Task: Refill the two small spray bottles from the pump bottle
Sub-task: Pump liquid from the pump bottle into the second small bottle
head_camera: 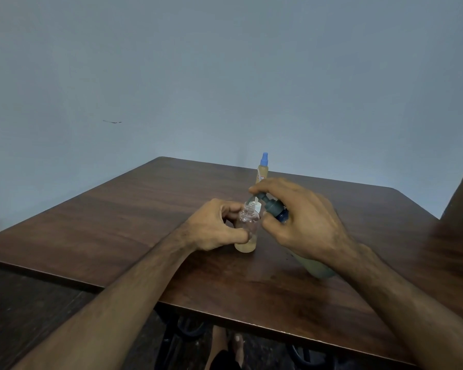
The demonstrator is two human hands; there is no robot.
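A small clear spray bottle (247, 231) stands uncapped on the table, with a little pale yellow liquid at its bottom. My left hand (214, 225) grips its side. My right hand (302, 222) holds the pump bottle (274, 209) tilted, its dark pump nozzle right over the open neck and a finger resting on the pump head. The pump bottle's greenish body (317, 267) shows below my wrist. A second small spray bottle (262, 169), with a blue cap and yellowish liquid, stands upright behind my hands. Something small and white (257, 208) sits just behind the open bottle.
The dark wooden table (118, 222) reaches to a plain grey-blue wall. Its near edge runs diagonally across the lower frame, with the floor, the table's frame and a bare foot (237, 343) below it. A dark blurred shape (460, 222) rises at the right edge.
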